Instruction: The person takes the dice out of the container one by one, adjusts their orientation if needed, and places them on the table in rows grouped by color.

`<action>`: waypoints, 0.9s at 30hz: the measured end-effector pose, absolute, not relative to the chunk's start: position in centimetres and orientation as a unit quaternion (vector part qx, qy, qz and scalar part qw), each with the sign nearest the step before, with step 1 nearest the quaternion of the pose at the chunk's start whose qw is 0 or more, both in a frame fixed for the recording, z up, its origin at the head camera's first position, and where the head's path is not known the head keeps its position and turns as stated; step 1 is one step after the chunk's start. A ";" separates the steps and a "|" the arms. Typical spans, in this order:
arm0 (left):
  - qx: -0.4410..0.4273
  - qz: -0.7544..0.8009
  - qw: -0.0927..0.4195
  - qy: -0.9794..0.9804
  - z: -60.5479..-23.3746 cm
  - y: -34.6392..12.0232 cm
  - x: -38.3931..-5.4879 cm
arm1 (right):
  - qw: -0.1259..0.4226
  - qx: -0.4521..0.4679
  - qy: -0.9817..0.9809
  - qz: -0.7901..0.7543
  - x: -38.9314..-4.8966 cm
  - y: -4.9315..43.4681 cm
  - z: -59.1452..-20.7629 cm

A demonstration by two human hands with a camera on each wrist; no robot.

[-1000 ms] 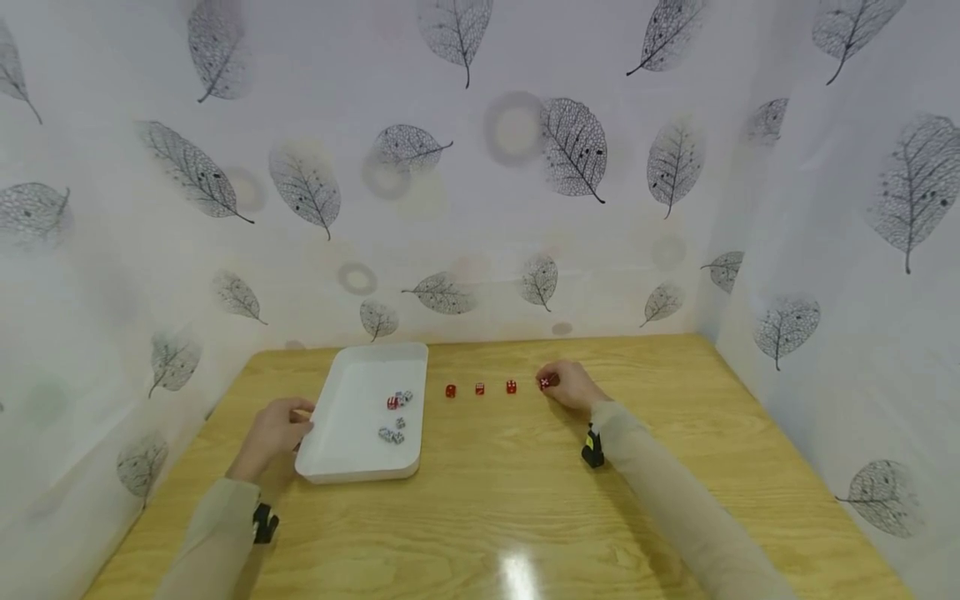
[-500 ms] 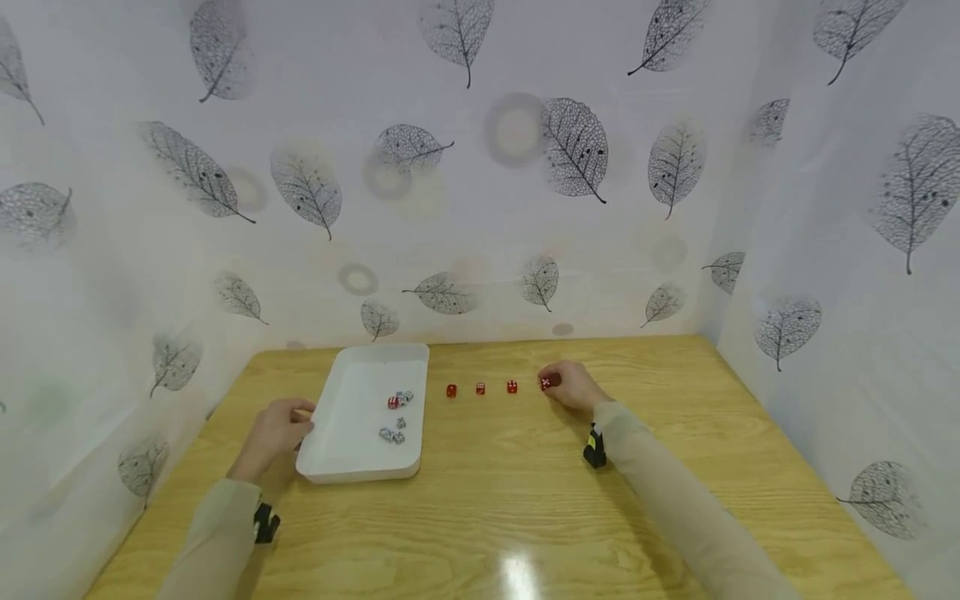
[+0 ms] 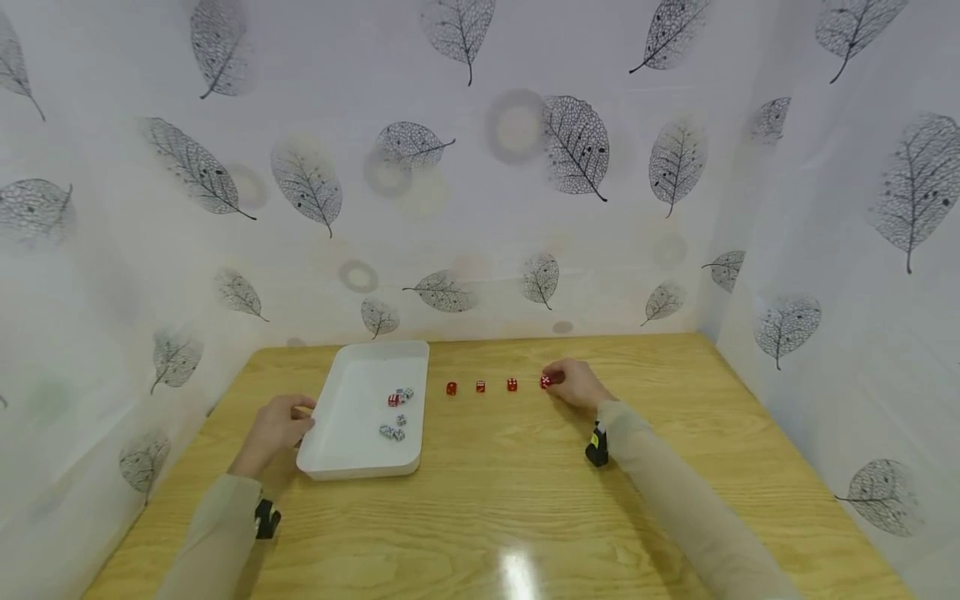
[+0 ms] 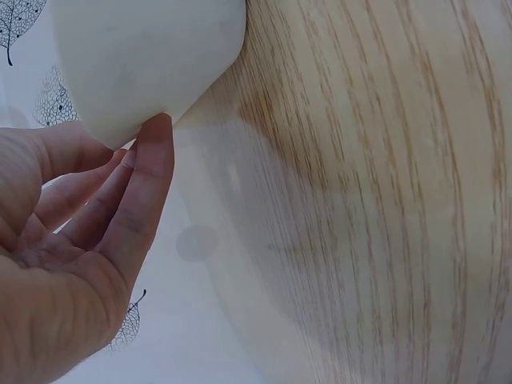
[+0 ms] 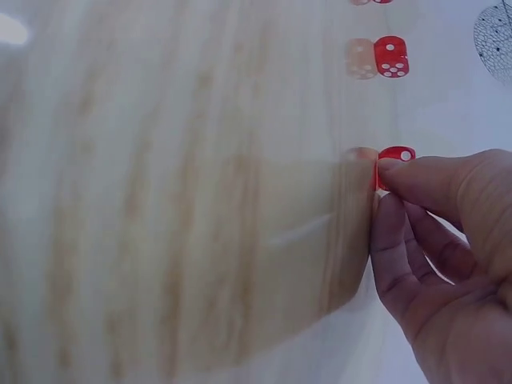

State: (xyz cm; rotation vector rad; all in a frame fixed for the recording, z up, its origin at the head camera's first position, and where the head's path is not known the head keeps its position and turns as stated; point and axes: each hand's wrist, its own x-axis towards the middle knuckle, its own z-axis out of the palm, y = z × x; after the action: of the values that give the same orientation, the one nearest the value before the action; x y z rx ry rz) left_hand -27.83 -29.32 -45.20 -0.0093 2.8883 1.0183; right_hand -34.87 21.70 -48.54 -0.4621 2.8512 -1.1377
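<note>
On the table's left stands a white tray [image 3: 337, 450], its near left side pinched between the thumb and fingers of my left hand [image 3: 273, 429]. In the left wrist view the fingertips [image 4: 164, 128] press against the tray's wall. Further right, my right hand [image 3: 576, 383] pinches a red die [image 3: 545, 382] at the table surface. In the right wrist view its thumb covers part of that die [image 5: 396, 154]. Three more red dice line up to its left: the nearest die [image 3: 512, 385], a middle die [image 3: 481, 387] and a far-left die [image 3: 452, 388].
Inside the tray lie several pale dice [image 3: 392, 432] and a red die [image 3: 393, 401] beside more pale ones. The wooden table [image 3: 480, 500] is bordered at the back and both sides by a white leaf-print curtain [image 3: 480, 208].
My right fingers have drawn back slightly to the right, so more of the pinched die shows. The left hand, tray and other dice stay in place.
</note>
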 end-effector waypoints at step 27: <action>0.000 0.330 0.037 0.943 -45.1 -29.3 -27.8 | 0.055 -0.143 0.909 -0.387 -32.2 20.1 -47.3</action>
State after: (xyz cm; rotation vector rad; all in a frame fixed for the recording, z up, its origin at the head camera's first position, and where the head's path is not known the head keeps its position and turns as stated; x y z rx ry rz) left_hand -27.77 -29.25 -45.08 0.0010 2.8959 1.0135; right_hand -32.18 20.06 -47.33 -0.4341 2.7616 -1.1750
